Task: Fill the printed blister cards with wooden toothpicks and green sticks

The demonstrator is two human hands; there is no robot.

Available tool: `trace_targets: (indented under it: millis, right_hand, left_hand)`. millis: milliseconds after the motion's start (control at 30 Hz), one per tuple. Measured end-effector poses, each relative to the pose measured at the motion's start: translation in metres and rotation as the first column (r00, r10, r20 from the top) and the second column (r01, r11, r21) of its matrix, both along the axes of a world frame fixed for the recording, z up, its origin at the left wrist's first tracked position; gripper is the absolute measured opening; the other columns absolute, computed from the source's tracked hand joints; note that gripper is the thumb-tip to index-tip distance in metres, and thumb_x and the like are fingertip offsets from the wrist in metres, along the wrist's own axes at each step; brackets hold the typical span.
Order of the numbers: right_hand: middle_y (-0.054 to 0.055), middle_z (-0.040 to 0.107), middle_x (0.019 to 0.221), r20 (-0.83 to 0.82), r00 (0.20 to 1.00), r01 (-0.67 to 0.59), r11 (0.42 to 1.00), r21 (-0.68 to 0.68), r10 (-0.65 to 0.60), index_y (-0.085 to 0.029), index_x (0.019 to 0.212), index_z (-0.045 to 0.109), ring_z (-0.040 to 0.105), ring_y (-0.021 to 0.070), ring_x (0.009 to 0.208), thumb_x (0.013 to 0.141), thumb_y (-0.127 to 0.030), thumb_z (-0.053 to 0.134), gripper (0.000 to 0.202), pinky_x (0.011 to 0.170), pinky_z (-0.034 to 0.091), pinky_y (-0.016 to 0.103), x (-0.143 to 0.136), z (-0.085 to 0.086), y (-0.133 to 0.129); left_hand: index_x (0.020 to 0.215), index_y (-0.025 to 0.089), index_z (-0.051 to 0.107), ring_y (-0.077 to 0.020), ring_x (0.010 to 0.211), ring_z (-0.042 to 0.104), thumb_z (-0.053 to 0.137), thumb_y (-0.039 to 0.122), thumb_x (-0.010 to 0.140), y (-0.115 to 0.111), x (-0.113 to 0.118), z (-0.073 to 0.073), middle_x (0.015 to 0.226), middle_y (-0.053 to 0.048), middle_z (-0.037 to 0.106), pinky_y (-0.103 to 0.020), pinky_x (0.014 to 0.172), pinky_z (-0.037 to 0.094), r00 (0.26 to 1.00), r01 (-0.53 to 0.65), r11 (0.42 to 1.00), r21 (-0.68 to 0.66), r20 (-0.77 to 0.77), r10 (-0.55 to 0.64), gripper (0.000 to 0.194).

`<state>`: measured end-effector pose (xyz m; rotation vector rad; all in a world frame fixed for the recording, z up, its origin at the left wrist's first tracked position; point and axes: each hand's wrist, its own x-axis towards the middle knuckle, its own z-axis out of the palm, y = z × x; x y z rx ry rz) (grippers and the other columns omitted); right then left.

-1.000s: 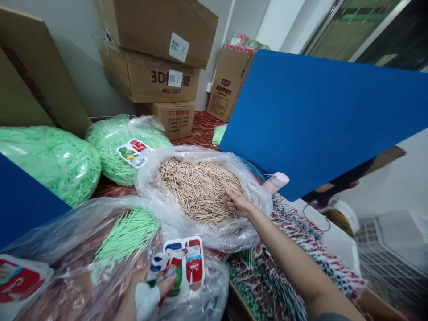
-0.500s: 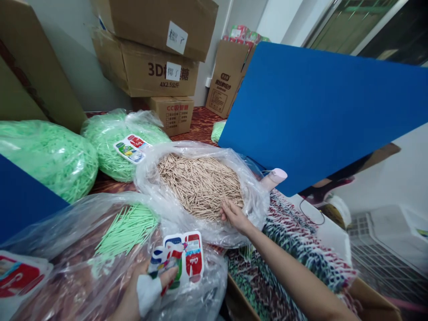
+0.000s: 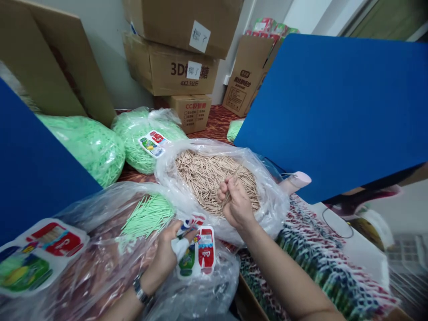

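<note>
My right hand (image 3: 236,200) is closed around a few thin brown sticks, one of them poking up above the fingers. Below it is an open clear plastic bag (image 3: 276,218) full of loose brown sticks (image 3: 203,174). My left hand (image 3: 170,245), with a white wrap on the thumb area, grips a bottle-shaped printed packet (image 3: 197,219), mostly hidden by the fingers. Directly beside that hand lies another packet (image 3: 206,252) with a red cola print and a green print. Thin green sticks (image 3: 149,216) lie on clear plastic behind my left hand.
Tied bags of green sticks (image 3: 143,156) stand at the back left. Cardboard boxes (image 3: 183,67) are stacked behind. Blue panels (image 3: 334,111) rise at right and left. Another printed packet (image 3: 43,254) lies at lower left, a knitted multicoloured cloth (image 3: 317,254) at right.
My right hand has lifted from the brown sticks, turned and closed with some in it. My left hand has shifted up and right with its packet. The view has swung left.
</note>
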<state>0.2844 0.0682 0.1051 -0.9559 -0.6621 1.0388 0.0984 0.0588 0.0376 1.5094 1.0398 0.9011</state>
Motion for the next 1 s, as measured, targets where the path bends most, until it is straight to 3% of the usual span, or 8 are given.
trace_targets:
  millis: [133,333,500,700,800,900,1000]
  right_hand:
    - [-0.005,0.041,0.069,-0.009,1.0,0.03,0.997,0.067,-0.03,-0.025,0.087,0.042,0.043,0.0077,0.053,0.088,-0.044,0.053,0.022,0.049,0.041,0.02,-0.031,0.009,0.003]
    - [-0.005,0.047,0.071,0.117,0.993,0.016,0.992,0.127,-0.031,-0.025,0.093,0.043,0.049,0.0074,0.055,0.092,-0.044,0.048,0.02,0.052,0.043,0.02,-0.048,-0.008,0.001]
    - [-0.004,0.055,0.074,0.345,0.938,-0.001,0.995,0.097,-0.033,-0.024,0.097,0.044,0.059,0.0107,0.072,0.097,-0.039,0.039,0.016,0.075,0.048,0.028,-0.051,-0.02,-0.009]
    - [-0.001,0.057,0.079,0.478,0.872,0.045,0.99,0.134,-0.105,-0.024,0.095,0.046,0.058,0.0153,0.098,0.099,-0.036,0.034,0.017,0.096,0.041,0.036,-0.055,-0.031,-0.013]
    - [0.004,0.059,0.097,0.546,0.831,0.041,0.992,0.122,-0.102,-0.022,0.096,0.049,0.053,0.0167,0.106,0.099,-0.035,0.033,0.021,0.099,0.038,0.037,-0.056,-0.036,-0.016]
    - [0.007,0.051,0.123,0.579,0.815,-0.02,0.997,0.072,-0.026,-0.022,0.099,0.05,0.055,0.0161,0.102,0.098,-0.035,0.036,0.02,0.09,0.044,0.034,-0.051,-0.041,-0.02]
    - [0.008,0.048,0.128,0.623,0.782,-0.115,0.99,0.082,0.039,-0.022,0.101,0.053,0.053,0.0181,0.109,0.096,-0.037,0.041,0.02,0.088,0.046,0.032,-0.041,-0.042,-0.023]
  left_hand:
    - [0.071,0.015,0.064,-0.0174,0.069,0.059,0.063,0.037,0.08,0.003,-0.002,-0.008,0.071,-0.003,0.062,-0.026,0.067,0.047,0.992,0.035,0.987,0.16,-0.129,-0.015,0.023]
    - [0.07,0.018,0.052,-0.0148,0.065,0.049,0.053,0.027,0.088,0.005,-0.005,-0.011,0.069,0.0,0.051,-0.025,0.062,0.038,0.966,0.116,0.936,0.331,-0.258,-0.029,0.021]
    - [0.068,0.018,0.049,-0.0148,0.063,0.047,0.056,0.022,0.087,0.007,-0.003,-0.01,0.067,0.001,0.049,-0.026,0.06,0.036,0.971,0.086,0.916,0.393,-0.239,0.011,0.02]
    - [0.073,0.018,0.053,-0.0171,0.07,0.051,0.054,0.018,0.086,0.007,0.0,-0.006,0.074,-0.001,0.054,-0.028,0.065,0.038,0.975,0.099,0.92,0.379,-0.222,-0.013,0.013]
    - [0.072,0.018,0.052,-0.0166,0.067,0.05,0.054,0.018,0.086,0.008,0.001,-0.004,0.071,0.0,0.052,-0.027,0.063,0.037,0.972,0.09,0.919,0.384,-0.235,0.003,0.014]
    - [0.069,0.018,0.05,-0.0164,0.066,0.048,0.054,0.02,0.086,0.011,0.001,-0.002,0.069,0.0,0.05,-0.026,0.061,0.035,0.969,0.095,0.91,0.403,-0.248,0.009,0.018]
    - [0.07,0.019,0.048,-0.0162,0.066,0.048,0.055,0.021,0.087,0.015,0.0,0.0,0.069,0.001,0.049,-0.026,0.061,0.034,0.969,0.104,0.896,0.432,-0.246,0.006,0.019]
